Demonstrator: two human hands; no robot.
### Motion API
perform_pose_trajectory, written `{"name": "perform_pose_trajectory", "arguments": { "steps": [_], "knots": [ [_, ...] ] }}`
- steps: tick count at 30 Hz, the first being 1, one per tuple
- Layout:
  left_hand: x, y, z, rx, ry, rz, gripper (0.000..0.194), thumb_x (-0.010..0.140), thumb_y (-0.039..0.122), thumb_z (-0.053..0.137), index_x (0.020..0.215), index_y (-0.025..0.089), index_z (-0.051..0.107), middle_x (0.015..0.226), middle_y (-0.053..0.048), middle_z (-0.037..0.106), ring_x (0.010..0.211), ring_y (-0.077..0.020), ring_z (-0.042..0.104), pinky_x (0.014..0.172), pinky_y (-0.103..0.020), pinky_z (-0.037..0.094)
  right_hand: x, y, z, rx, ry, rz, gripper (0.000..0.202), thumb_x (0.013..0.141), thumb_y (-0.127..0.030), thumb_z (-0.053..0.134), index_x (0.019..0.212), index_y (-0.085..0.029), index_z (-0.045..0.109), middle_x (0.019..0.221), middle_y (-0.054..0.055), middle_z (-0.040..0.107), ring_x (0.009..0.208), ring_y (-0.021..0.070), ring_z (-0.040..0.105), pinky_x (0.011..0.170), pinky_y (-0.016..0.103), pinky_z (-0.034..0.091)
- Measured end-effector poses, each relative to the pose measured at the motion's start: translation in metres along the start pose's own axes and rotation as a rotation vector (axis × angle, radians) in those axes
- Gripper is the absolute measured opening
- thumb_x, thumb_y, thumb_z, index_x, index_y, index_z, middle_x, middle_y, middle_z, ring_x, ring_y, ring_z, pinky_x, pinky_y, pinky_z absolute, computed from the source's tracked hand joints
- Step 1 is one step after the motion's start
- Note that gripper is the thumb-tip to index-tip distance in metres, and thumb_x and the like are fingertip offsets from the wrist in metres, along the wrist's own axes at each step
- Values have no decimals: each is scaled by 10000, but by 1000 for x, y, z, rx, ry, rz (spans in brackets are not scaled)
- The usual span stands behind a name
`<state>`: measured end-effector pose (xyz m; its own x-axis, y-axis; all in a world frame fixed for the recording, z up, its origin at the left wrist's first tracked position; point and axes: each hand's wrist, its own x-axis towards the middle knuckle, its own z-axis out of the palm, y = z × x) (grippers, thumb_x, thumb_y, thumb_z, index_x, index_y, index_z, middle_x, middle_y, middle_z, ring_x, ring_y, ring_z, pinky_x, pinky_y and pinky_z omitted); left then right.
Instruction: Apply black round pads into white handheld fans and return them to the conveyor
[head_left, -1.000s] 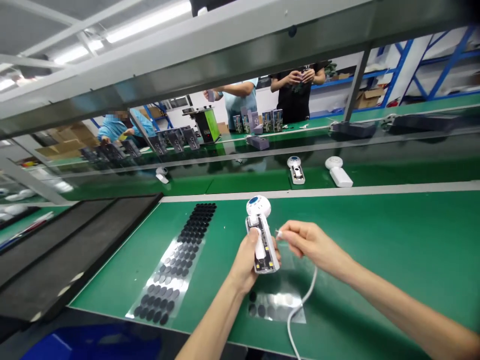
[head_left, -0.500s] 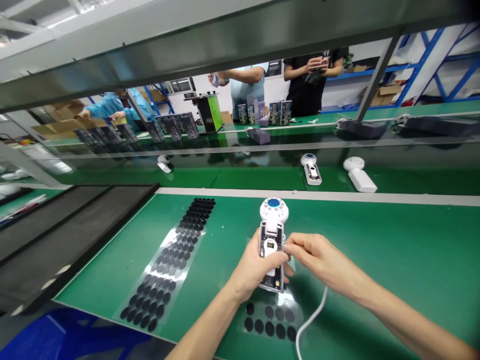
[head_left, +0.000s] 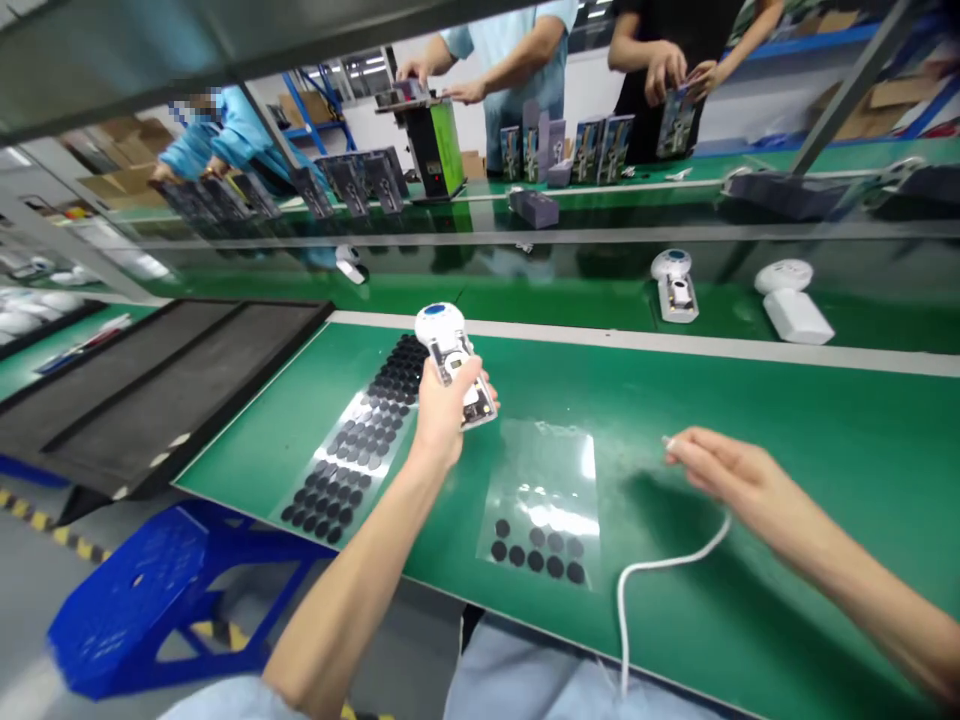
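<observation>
My left hand is wrapped round a white device with a round head, a blue disc and a see-through body, held above the green table. Out to the right, my right hand pinches the plug end of a white cable, apart from the device. Between the hands lies a clear sheet with black round stickers along its near part. A longer sheet of black round stickers lies left of my left forearm.
Beyond the table edge, a green belt carries white devices. A black tray is at left, a blue stool below it. Across the line, several people handle boxes near a green-and-black machine.
The cable plug has come away from the device. My left hand has carried the device left and away from me; my right hand has moved right with the cable. The view has shifted.
</observation>
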<state>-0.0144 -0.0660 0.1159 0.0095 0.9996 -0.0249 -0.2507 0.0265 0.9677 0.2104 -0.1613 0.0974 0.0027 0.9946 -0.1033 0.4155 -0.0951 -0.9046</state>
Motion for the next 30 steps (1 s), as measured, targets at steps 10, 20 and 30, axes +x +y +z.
{"name": "perform_pose_trajectory", "arguments": {
  "steps": [10, 20, 30],
  "knots": [
    [8, -66, 38, 169, -218, -51, 339, 676, 302, 671, 852, 195, 402, 682, 37, 550, 480, -102, 553, 485, -237, 468, -25, 10, 70, -713, -269, -462, 135, 875, -128, 374, 914, -210, 474, 859, 40, 521, 545, 162, 530, 464, 271, 345],
    [5, -66, 31, 300, -152, -29, 340, 668, 271, 683, 920, 188, 470, 764, 1, 571, 661, -140, 566, 674, -295, 464, -33, 0, 72, -444, -347, -333, 169, 834, -89, 356, 755, -238, 366, 764, 3, 523, 593, 174, 511, 524, 280, 339],
    [2, -55, 23, 121, -368, -171, 404, 650, 200, 616, 1006, 184, 426, 846, 7, 539, 738, -125, 552, 722, -271, 460, 57, -34, 26, -8, -7, -226, 147, 828, -266, 437, 694, -212, 465, 630, -32, 474, 589, 155, 460, 565, 278, 347]
  ]
}}
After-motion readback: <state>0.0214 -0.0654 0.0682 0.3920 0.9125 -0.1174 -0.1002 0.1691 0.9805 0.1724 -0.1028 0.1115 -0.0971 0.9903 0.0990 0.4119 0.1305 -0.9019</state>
